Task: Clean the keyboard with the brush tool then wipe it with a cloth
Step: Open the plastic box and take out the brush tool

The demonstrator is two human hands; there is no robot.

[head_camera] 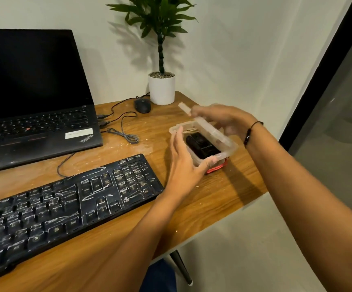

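Left hand [186, 163] grips clear box [230, 147] (black item inside) at 3 o'clock of dusty keyboard [65, 207]; right hand [223, 118] blurred, fingers curled on its raised lid [211, 131].

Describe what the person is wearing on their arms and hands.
Both forearms are bare, with no sleeves in view, and there are no gloves or rings that can be made out. The right hand has a thin black cord bracelet at the wrist, with a darker bead or knot on it. The left hand and its wrist carry nothing visible.
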